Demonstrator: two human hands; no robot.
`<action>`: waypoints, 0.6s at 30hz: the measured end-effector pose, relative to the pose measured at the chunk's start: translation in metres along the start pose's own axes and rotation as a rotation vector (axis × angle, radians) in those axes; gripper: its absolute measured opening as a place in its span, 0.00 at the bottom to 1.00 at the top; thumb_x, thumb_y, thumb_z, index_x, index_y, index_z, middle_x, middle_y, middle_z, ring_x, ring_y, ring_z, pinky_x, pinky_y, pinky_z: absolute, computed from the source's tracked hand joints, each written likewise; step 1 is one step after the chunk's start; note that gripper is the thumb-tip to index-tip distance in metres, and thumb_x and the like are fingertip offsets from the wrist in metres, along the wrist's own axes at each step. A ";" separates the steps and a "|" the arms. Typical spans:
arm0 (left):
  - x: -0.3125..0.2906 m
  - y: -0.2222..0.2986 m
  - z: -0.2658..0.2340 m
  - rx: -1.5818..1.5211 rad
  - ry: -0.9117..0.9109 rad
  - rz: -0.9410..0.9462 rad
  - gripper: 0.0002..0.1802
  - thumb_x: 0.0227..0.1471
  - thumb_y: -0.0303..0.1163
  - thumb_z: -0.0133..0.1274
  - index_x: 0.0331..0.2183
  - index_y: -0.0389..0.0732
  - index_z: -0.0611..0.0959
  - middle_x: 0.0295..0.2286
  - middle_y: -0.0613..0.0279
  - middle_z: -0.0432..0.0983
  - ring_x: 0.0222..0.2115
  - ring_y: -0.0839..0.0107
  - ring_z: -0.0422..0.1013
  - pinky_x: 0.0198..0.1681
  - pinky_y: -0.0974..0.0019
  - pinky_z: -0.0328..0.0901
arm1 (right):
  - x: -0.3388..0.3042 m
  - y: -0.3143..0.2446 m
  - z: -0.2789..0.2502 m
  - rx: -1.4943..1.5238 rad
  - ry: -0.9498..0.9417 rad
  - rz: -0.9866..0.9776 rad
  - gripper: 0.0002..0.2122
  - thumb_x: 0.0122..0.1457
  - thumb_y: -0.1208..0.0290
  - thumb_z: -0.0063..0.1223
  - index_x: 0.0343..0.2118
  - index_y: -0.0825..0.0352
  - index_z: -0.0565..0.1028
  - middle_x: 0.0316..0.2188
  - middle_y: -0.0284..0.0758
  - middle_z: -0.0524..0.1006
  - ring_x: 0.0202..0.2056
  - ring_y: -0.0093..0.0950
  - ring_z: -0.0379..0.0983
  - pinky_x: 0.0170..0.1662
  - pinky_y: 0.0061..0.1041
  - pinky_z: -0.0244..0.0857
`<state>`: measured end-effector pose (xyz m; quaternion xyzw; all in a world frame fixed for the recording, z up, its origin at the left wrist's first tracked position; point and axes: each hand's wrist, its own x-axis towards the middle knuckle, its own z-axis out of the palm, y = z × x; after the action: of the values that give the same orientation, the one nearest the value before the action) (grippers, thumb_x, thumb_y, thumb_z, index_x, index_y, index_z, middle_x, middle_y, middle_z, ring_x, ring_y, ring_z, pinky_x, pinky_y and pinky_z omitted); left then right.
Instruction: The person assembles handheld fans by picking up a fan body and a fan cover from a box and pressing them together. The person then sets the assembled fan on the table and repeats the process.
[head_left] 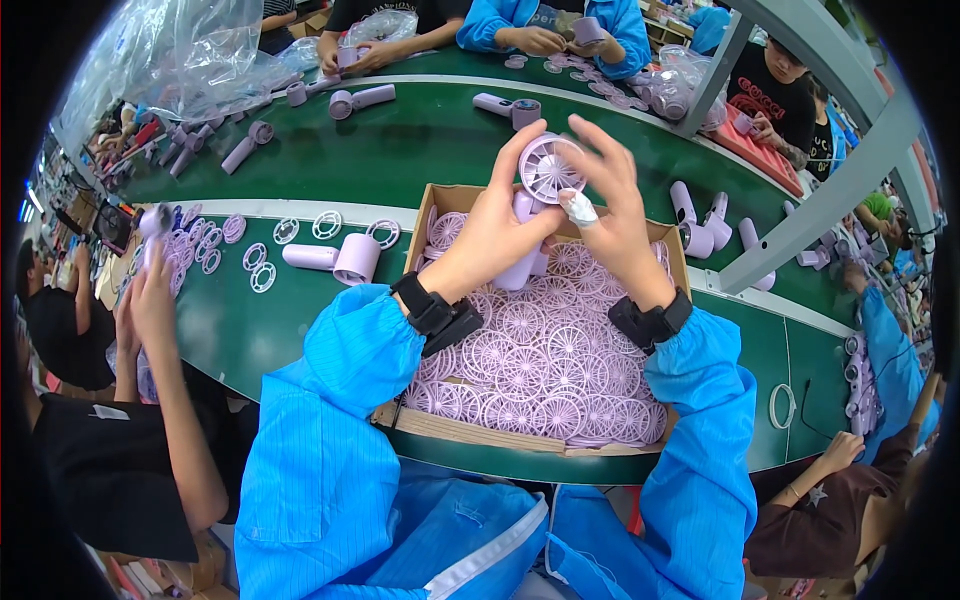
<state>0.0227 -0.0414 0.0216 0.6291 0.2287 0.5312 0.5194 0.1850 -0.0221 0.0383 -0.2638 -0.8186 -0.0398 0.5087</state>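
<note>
Both my hands hold a small lilac hand-held fan [545, 175] above a cardboard box [470, 424]. My left hand [495, 225] grips the fan's handle and body from the left. My right hand [605, 200], with a white bandage on the thumb, presses on the round grille at the fan's head. The box below is filled with several round lilac fan grilles [545, 365]. I wear blue sleeves and black wrist straps.
The box rests on a green conveyor belt [420, 140] carrying more lilac fans [340, 258] and loose rings [262, 276]. A white ring [781, 405] lies at the right. Other workers sit around the belt: one at my left [150, 320], others across and at the right. Grey frame posts [830, 200] stand at the right.
</note>
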 end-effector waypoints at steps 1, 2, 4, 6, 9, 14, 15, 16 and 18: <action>-0.001 0.000 -0.001 -0.072 0.001 0.007 0.40 0.52 0.23 0.49 0.60 0.51 0.49 0.35 0.57 0.71 0.26 0.73 0.72 0.28 0.69 0.69 | 0.000 -0.002 0.002 -0.001 0.003 -0.001 0.20 0.51 0.74 0.57 0.49 0.62 0.73 0.53 0.37 0.69 0.49 0.34 0.67 0.53 0.30 0.60; -0.002 -0.001 -0.003 -0.145 0.002 0.014 0.39 0.53 0.24 0.49 0.61 0.51 0.49 0.34 0.58 0.71 0.24 0.76 0.70 0.26 0.71 0.68 | 0.000 -0.005 0.003 0.295 -0.027 0.227 0.21 0.53 0.73 0.56 0.51 0.62 0.71 0.53 0.36 0.68 0.50 0.32 0.67 0.53 0.29 0.59; -0.001 -0.001 -0.007 -0.144 -0.007 -0.007 0.38 0.54 0.25 0.49 0.61 0.51 0.50 0.34 0.59 0.71 0.24 0.76 0.70 0.26 0.71 0.68 | 0.000 -0.009 0.005 0.889 -0.089 0.682 0.22 0.57 0.71 0.53 0.56 0.63 0.66 0.55 0.34 0.66 0.51 0.29 0.66 0.55 0.27 0.58; -0.001 0.000 -0.007 -0.150 -0.019 -0.054 0.36 0.55 0.28 0.48 0.61 0.51 0.51 0.34 0.59 0.71 0.23 0.77 0.69 0.24 0.72 0.67 | 0.001 -0.009 0.001 0.854 -0.114 0.647 0.22 0.58 0.69 0.52 0.56 0.64 0.64 0.54 0.34 0.67 0.51 0.28 0.66 0.55 0.27 0.57; -0.001 0.003 -0.009 -0.195 -0.041 -0.052 0.34 0.56 0.29 0.47 0.61 0.50 0.53 0.34 0.60 0.71 0.21 0.78 0.69 0.23 0.73 0.66 | 0.001 -0.011 -0.003 0.784 -0.164 0.581 0.23 0.61 0.67 0.49 0.58 0.65 0.61 0.53 0.34 0.67 0.51 0.26 0.65 0.55 0.27 0.57; -0.003 0.003 -0.008 -0.151 -0.027 -0.102 0.35 0.54 0.31 0.52 0.60 0.49 0.56 0.37 0.59 0.71 0.27 0.74 0.72 0.31 0.71 0.69 | 0.000 -0.016 0.000 0.714 -0.101 0.549 0.19 0.63 0.64 0.44 0.54 0.67 0.66 0.50 0.35 0.69 0.50 0.25 0.66 0.55 0.25 0.57; -0.002 0.001 -0.008 -0.150 -0.026 -0.102 0.35 0.54 0.31 0.52 0.60 0.49 0.56 0.37 0.59 0.71 0.27 0.74 0.72 0.31 0.71 0.69 | 0.000 -0.015 -0.001 0.701 -0.084 0.523 0.18 0.63 0.64 0.43 0.53 0.67 0.67 0.50 0.34 0.70 0.50 0.25 0.66 0.55 0.25 0.57; -0.001 -0.002 -0.008 -0.040 -0.024 -0.038 0.36 0.52 0.31 0.53 0.60 0.48 0.56 0.39 0.58 0.71 0.31 0.72 0.72 0.34 0.70 0.69 | 0.000 -0.015 -0.001 0.687 -0.068 0.497 0.17 0.63 0.64 0.41 0.52 0.68 0.68 0.49 0.34 0.70 0.50 0.25 0.66 0.54 0.24 0.57; 0.001 -0.006 -0.008 0.180 -0.019 0.087 0.38 0.49 0.32 0.57 0.59 0.46 0.58 0.43 0.57 0.70 0.38 0.68 0.73 0.40 0.68 0.69 | 0.000 -0.013 -0.001 0.704 -0.069 0.475 0.17 0.63 0.65 0.40 0.52 0.68 0.68 0.49 0.34 0.70 0.50 0.25 0.66 0.54 0.24 0.57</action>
<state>0.0175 -0.0349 0.0163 0.6877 0.2430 0.5247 0.4391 0.1794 -0.0336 0.0410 -0.2565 -0.7152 0.3691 0.5352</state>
